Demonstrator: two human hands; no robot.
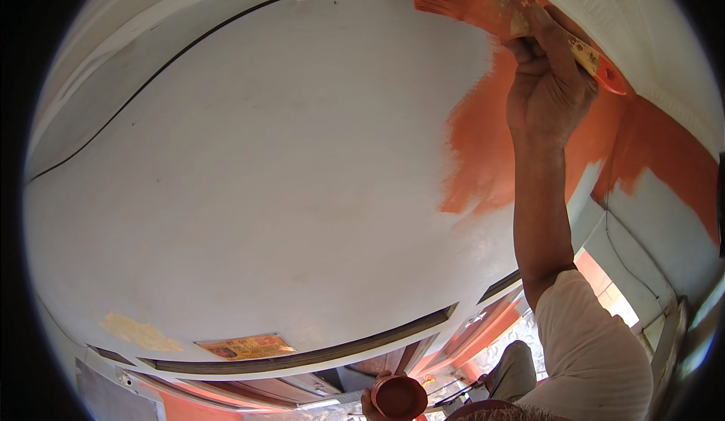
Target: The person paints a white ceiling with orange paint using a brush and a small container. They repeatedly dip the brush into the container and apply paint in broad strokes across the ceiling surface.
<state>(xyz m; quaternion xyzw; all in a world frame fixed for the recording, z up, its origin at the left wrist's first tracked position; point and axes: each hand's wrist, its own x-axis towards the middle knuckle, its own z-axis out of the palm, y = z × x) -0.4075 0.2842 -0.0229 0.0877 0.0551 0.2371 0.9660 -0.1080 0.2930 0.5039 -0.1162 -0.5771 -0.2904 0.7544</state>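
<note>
High at the upper right, my right hand (551,92) is closed round the handle of a wide paintbrush (483,2). Orange paint coats the brush's bristles, which point left and lie against the top of the wall near a black cable (226,24). Beneath the brush, a wet-looking orange patch (483,149) covers part of the pale grey wall (302,157). Low in the view, my left hand (368,406) grips a small round paint pot (399,398), orange-brown inside. Only a few of that hand's fingers show at the pot's left side.
A pale moulded ceiling edge (604,13) runs along the top right. Orange paint (672,157) also covers the upper part of the adjoining wall. Lower down are a dark slot-like ledge (302,353), an orange printed sticker (245,347) and a yellowish bare patch (141,332).
</note>
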